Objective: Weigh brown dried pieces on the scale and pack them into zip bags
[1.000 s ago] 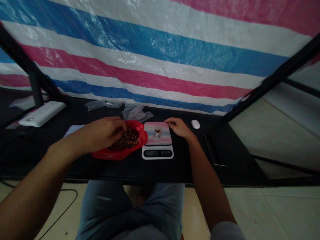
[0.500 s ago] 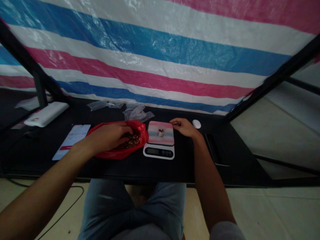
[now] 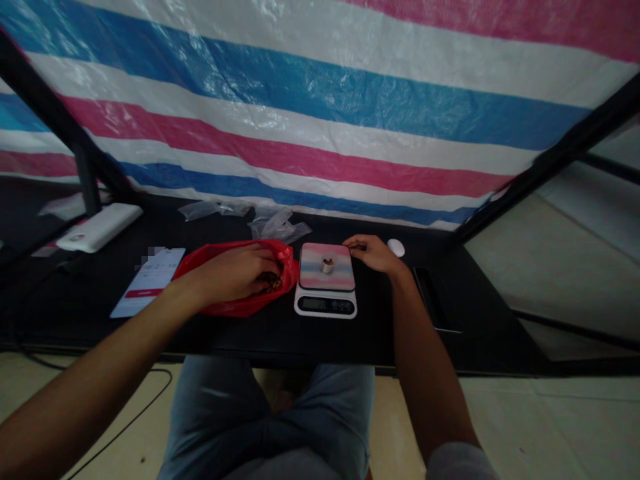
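My left hand (image 3: 243,272) is inside an opened red plastic bag (image 3: 240,308). Its fingers curl down into small brown pieces (image 3: 275,285), which look like nuts or seeds; the fingertips are hidden. Just right of the bag stands a white kitchen scale (image 3: 326,305) with a striped pink, white and blue top and a lit display I cannot read clearly. A small round cup (image 3: 327,268) with a few brown bits sits on the scale's top. My right hand (image 3: 373,253) rests by the scale's upper right corner, holding nothing visible, its fingers loosely bent and apart.
Clear plastic bags (image 3: 280,225) lie behind the red bag. Left are a phone (image 3: 150,283) with a lit screen and a white block-shaped device (image 3: 100,228). At right lie a white oval object (image 3: 396,247) and a dark flat device (image 3: 433,300). A striped sheet (image 3: 320,133) hangs behind.
My left hand has moved slightly right in the bag, its fingers more curled and covering more of the brown pieces. My right hand stays beside the scale. The view has shifted a little.
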